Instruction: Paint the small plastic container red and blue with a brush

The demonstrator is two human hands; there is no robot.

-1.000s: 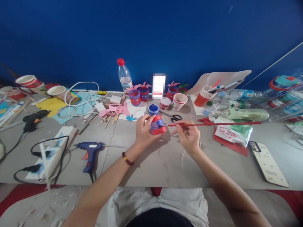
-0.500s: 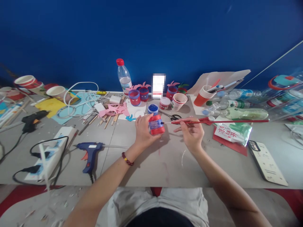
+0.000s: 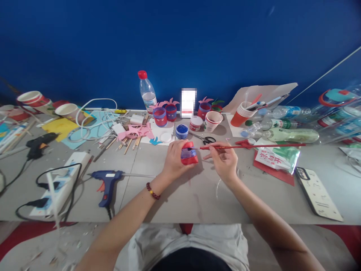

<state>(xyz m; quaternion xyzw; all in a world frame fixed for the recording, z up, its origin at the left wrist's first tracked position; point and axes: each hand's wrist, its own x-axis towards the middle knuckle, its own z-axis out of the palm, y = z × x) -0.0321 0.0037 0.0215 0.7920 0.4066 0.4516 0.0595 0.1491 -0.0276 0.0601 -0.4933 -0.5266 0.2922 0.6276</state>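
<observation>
My left hand (image 3: 174,157) is wrapped round a small red cup-like piece (image 3: 189,160) with a blue-painted band, held tilted above the table. Pinched in the fingers of my right hand (image 3: 225,160) is a long red paintbrush (image 3: 254,145), its dark tip touching the band. Just behind stands an uncapped jar of blue paint (image 3: 182,131). A red paint jar (image 3: 196,123) and a paper cup (image 3: 213,121) are to its right, with black-handled scissors (image 3: 207,139) in front of them. Finished-looking red-and-blue cups with googly eyes, such as one cup (image 3: 160,117), line the back.
A blue glue gun (image 3: 108,180) and a power strip (image 3: 60,184) lie on the left. Pink cut-outs (image 3: 137,131) and sticks are beyond them. A red-capped bottle (image 3: 147,92) stands at the back. A phone (image 3: 319,194) and several plastic bottles (image 3: 295,135) are on the right.
My left hand has moved slightly right and toward me with the red piece, turning it a little. The brush and my right hand have shifted left, with the tip still on the band.
</observation>
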